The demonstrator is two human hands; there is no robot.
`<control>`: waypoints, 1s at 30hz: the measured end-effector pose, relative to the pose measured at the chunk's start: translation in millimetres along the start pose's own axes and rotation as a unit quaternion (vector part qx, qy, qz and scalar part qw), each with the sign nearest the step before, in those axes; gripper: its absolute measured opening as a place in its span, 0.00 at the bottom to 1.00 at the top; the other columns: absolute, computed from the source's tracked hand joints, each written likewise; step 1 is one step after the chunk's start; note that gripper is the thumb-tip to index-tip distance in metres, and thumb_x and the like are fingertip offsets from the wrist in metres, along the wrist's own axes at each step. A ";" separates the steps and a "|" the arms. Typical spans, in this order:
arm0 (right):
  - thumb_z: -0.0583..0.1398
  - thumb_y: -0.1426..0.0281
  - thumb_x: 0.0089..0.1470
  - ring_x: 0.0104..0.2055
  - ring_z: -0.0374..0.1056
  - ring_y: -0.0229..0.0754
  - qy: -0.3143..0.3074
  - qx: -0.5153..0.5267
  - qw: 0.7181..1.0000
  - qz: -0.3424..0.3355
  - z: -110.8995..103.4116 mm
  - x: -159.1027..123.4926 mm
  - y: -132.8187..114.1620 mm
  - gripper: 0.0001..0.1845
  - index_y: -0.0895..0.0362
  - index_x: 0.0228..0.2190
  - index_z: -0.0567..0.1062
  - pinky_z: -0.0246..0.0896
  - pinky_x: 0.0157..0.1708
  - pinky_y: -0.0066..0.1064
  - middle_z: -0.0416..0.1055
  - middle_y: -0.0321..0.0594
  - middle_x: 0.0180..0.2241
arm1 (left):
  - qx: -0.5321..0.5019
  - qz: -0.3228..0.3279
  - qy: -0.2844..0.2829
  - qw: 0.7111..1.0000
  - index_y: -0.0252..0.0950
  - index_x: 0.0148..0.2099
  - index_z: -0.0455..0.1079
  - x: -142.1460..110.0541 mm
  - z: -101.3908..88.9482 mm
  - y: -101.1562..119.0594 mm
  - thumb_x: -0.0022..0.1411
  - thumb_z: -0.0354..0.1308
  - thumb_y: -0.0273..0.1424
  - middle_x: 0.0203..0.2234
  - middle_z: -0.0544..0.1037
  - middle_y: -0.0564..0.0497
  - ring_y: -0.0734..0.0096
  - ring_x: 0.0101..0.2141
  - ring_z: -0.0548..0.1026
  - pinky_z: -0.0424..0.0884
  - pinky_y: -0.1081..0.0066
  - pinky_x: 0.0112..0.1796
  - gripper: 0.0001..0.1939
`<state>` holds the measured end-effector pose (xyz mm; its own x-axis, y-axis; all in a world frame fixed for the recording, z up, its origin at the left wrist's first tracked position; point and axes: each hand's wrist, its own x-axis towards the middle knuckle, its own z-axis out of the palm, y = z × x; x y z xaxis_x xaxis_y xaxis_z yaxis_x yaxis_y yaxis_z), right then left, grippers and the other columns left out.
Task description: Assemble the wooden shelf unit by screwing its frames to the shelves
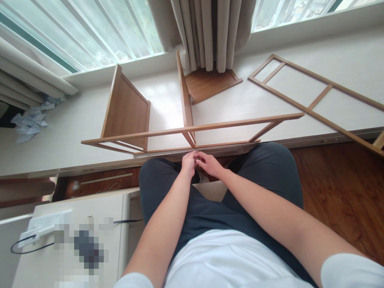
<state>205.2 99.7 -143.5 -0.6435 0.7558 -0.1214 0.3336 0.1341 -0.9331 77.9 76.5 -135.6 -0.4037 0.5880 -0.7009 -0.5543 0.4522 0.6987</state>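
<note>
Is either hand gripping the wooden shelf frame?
No: the left hand and right hand meet fingertip to fingertip just short of the shelf frame, off its rails.

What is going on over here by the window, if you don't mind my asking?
A seated person has both hands together just below a half-built wooden shelf frame lying on the white window ledge. The left hand and right hand meet fingertip to fingertip, perhaps pinching something too small to make out. A loose wooden panel and a separate ladder-like side frame lie further along the ledge.
</note>
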 end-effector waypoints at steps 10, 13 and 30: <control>0.57 0.70 0.61 0.29 0.66 0.36 0.019 -0.006 1.000 0.020 -2.5 -0.3 -6.4 0.10 0.54 0.43 0.75 0.57 0.35 0.27 0.73 0.33 0.28 | 0.001 0.004 -0.002 1.000 0.33 0.34 0.74 3.0 -0.8 -2.6 0.50 0.70 0.36 0.22 0.71 0.55 0.79 0.20 0.67 0.57 0.76 0.22 0.13; 0.57 0.70 0.61 0.30 0.66 0.36 0.025 -0.012 0.999 0.023 -2.4 0.3 -5.9 0.09 0.54 0.42 0.75 0.57 0.35 0.27 0.73 0.33 0.28 | 0.003 0.004 -0.004 1.000 0.33 0.34 0.74 3.6 -1.1 -2.8 0.49 0.71 0.37 0.22 0.72 0.55 0.79 0.20 0.68 0.56 0.76 0.22 0.15; 0.57 0.68 0.62 0.29 0.66 0.37 0.048 -0.040 0.997 0.049 -2.4 2.7 -1.6 0.06 0.53 0.39 0.75 0.56 0.33 0.27 0.73 0.32 0.27 | 0.019 0.005 -0.001 1.000 0.34 0.35 0.75 2.7 -1.2 -1.9 0.49 0.71 0.39 0.25 0.75 0.53 0.78 0.22 0.68 0.56 0.76 0.23 0.16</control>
<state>204.5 103.0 -141.5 -0.5380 0.8248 -0.1741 0.4478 0.1047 -0.8880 77.0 76.4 -139.0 -0.4083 0.5938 -0.6933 -0.5222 0.4710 0.7109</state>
